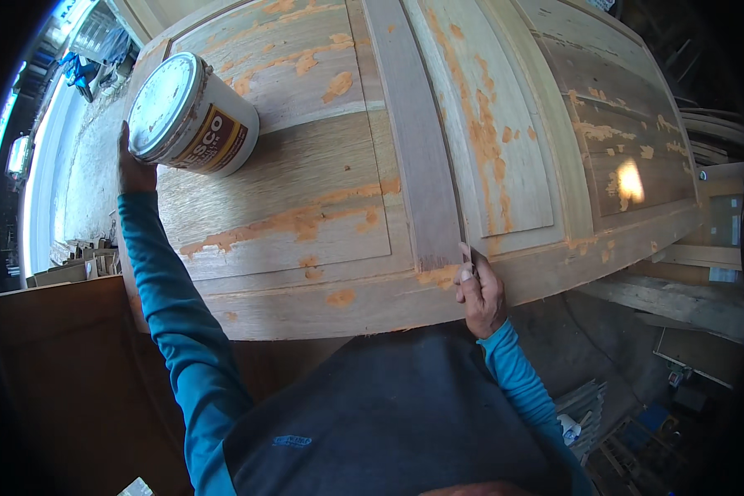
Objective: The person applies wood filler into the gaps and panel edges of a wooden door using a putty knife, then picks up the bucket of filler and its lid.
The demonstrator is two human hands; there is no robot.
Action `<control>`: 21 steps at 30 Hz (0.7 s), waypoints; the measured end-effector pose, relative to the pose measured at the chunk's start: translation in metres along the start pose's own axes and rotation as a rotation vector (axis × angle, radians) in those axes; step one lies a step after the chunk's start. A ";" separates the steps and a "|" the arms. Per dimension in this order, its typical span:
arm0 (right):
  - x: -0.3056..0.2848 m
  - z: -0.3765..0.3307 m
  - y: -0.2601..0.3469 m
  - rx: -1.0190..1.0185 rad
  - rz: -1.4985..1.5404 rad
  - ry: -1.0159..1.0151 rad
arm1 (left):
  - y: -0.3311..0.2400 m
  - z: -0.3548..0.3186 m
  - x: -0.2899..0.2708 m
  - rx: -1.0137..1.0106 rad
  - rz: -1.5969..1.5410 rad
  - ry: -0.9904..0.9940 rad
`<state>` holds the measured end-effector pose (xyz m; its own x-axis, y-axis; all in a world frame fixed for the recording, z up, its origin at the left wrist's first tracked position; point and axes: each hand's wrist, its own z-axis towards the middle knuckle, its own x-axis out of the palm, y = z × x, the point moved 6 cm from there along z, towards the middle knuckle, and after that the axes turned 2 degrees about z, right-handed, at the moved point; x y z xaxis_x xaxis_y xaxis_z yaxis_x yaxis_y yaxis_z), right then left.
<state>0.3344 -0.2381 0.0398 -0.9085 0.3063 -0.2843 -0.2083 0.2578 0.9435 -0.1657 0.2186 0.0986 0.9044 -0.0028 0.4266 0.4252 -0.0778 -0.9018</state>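
- The left hand (136,175) is at the far left, pressed against the left side of a white tub (198,122); its palm faces the tub and the fingers point away, but most of them are hidden, so I cannot tell how firmly it grips.
- The tub sits at the left end of a wooden door (289,157), with its lid (164,103) on and a brown label (215,139) on its side.
- The right hand (481,299) is at the near edge of the door, just right of its middle, with fingers curled and thumb pressed in, pinching a small thin tool (466,255).
- The tool's tip is over the near end of a darker wood strip (426,165), beside a patch of orange filler (438,277); whether it touches the wood, I cannot tell.
- More filler streaks run across the left panel and down the middle panel, with paler patches on the right panel.
- A brown board (66,364) stands at the near left; rough planks (670,299) lie to the right.
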 end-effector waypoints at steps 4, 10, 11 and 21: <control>-0.023 -0.021 -0.002 -0.046 -0.002 -0.036 | -0.002 0.025 -0.011 0.068 0.104 0.037; -0.090 -0.045 -0.016 -0.085 0.035 -0.117 | -0.033 -0.002 -0.068 0.337 0.561 -0.130; -0.104 -0.049 -0.025 -0.096 0.043 -0.143 | -0.045 -0.008 -0.073 0.382 0.660 -0.183; -0.187 -0.110 -0.093 -0.023 -0.183 -0.336 | 0.003 -0.077 -0.029 -0.054 0.121 -0.470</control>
<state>0.4838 -0.4197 0.0241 -0.6869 0.5416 -0.4845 -0.3672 0.3167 0.8746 -0.1931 0.1421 0.0891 0.8708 0.4345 0.2302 0.3245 -0.1561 -0.9329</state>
